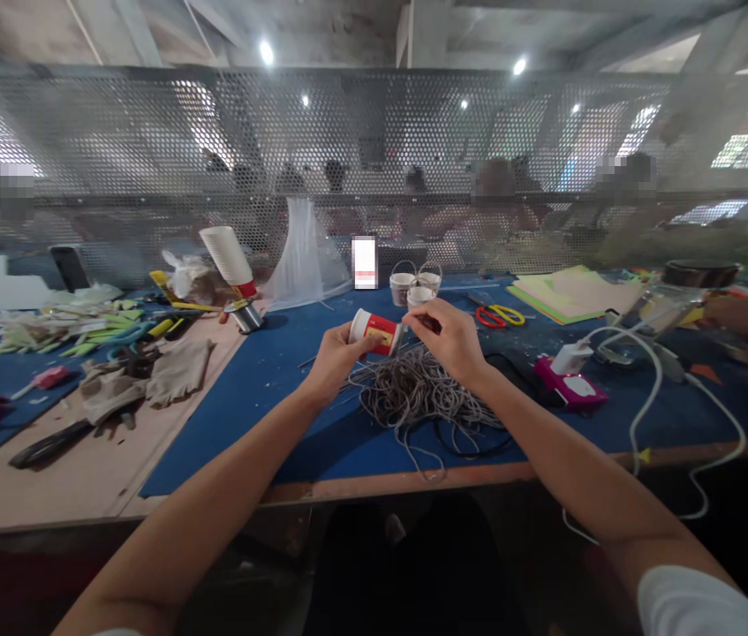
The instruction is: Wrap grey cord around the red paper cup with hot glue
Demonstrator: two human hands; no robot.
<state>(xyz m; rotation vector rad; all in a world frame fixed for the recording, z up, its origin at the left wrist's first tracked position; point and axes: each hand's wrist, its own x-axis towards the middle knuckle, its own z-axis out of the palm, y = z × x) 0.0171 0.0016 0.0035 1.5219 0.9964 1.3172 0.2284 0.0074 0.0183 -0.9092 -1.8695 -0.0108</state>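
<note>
A red and white paper cup [379,334] is held on its side above the blue table mat. My left hand [334,360] is closed around its left end. At the cup's right end is my right hand [446,337], its thumb and fingers pinched together; what they hold, if anything, is too small to make out. Below both hands lies a tangled heap of grey cord [423,402]. Just behind my right hand stand small white cups, one with a thin looped handle [403,290].
Scissors with red handles [489,318] lie right of the cups, near coloured paper sheets [562,293]. A magenta power block [572,389] with white cables sits at right. Stacked paper cups [226,256] lean at left, near work gloves [178,371]. A perforated screen [374,132] spans the back.
</note>
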